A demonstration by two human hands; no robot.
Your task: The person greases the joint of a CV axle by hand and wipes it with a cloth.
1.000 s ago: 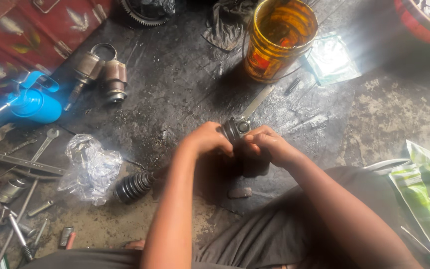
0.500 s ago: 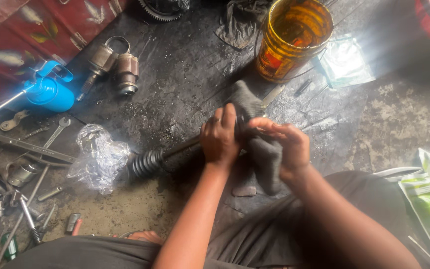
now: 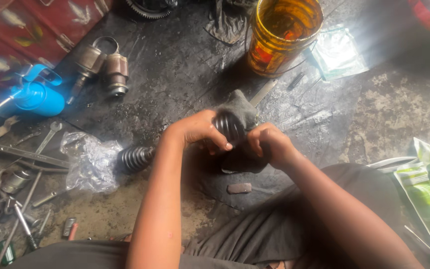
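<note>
My left hand (image 3: 199, 130) grips a black ribbed rubber boot (image 3: 229, 127) at the near end of a drive shaft. My right hand (image 3: 269, 144) holds a dark greasy rag (image 3: 241, 108) wrapped over that same end, fingers closed on it. The shaft runs left behind my left forearm to a second ribbed boot (image 3: 135, 158) lying on the oily floor. Both hands are close together above a dark mat (image 3: 255, 164).
A yellow plastic bucket (image 3: 280, 36) stands at the back. Two metal joint housings (image 3: 103, 67) and a blue sprayer (image 3: 38, 94) lie at left. Wrenches and sockets (image 3: 11, 169) are scattered far left beside a crumpled clear bag (image 3: 88, 159). Green packets (image 3: 429, 189) sit at right.
The shaft end with the rag has come back toward me and lower. My left hand shifted from the shaft onto the ribbed boot, and the right hand closed on the rag beside it.
</note>
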